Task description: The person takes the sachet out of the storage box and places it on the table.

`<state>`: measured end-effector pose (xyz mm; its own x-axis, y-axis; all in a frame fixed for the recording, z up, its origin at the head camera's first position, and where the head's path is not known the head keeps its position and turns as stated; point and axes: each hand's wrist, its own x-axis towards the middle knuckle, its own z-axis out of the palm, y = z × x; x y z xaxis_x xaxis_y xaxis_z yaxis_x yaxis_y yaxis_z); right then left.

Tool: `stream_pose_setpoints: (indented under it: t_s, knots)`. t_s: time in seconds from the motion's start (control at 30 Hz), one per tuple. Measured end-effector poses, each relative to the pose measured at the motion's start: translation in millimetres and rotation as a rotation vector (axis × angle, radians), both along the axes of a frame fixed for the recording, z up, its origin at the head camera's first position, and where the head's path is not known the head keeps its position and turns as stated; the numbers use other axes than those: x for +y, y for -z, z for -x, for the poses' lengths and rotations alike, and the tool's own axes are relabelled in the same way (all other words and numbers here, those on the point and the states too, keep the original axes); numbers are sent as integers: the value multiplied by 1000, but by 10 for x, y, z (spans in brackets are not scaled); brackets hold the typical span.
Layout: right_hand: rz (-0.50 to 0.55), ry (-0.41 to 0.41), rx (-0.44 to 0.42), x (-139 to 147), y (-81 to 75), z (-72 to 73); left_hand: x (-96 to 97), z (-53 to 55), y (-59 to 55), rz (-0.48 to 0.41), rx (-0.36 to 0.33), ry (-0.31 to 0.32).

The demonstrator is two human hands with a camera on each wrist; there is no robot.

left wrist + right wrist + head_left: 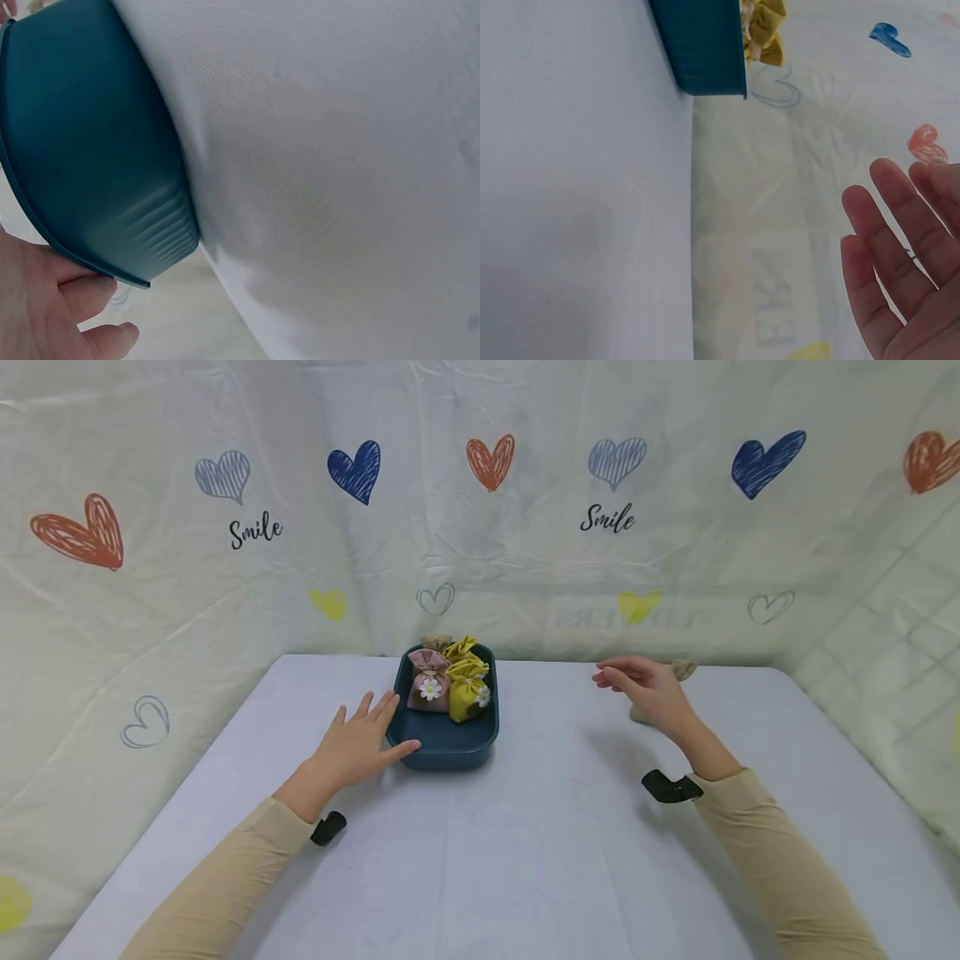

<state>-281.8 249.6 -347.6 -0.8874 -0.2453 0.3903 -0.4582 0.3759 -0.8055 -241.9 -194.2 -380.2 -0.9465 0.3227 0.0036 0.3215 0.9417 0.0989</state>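
A dark teal plastic basin [442,758] holds several small drawstring pouches, among them a pink one [423,697] with a white flower and a yellow one [465,697]. My left hand [358,747] lies along the basin's left rim, fingers spread and thumb stretched over the near corner. In the left wrist view the fingertips [90,294] are right at the basin's rim. Off to the right, my right hand [652,689] is raised over the table with loosely bent fingers and nothing in them. Behind it, mostly hidden, stands an olive-beige pouch [684,669].
A white cloth covers the table [525,860], whose back edge meets a hanging sheet [540,552] printed with hearts. Another beige pouch top [435,642] shows at the back of the basin. Each wrist wears a black camera mount.
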Motion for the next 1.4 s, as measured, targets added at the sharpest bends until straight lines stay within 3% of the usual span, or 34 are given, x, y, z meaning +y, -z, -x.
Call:
stream_pose_setpoints:
  t_s: [0.23,0.8,1.13,1.4]
  knots:
    - [37,-16,8,-126,31,20,-10,2,9,0,-3,0]
    - [15,-99,-9,-439,47,190,-26,-15,-1,5,-8,-5]
    - [-72,-77,-38,-615,81,267,-9,12,27,-16,-20,-13]
    - [-42,-102,-41,-806,133,291,-2,1,9,-21,-24,-10]
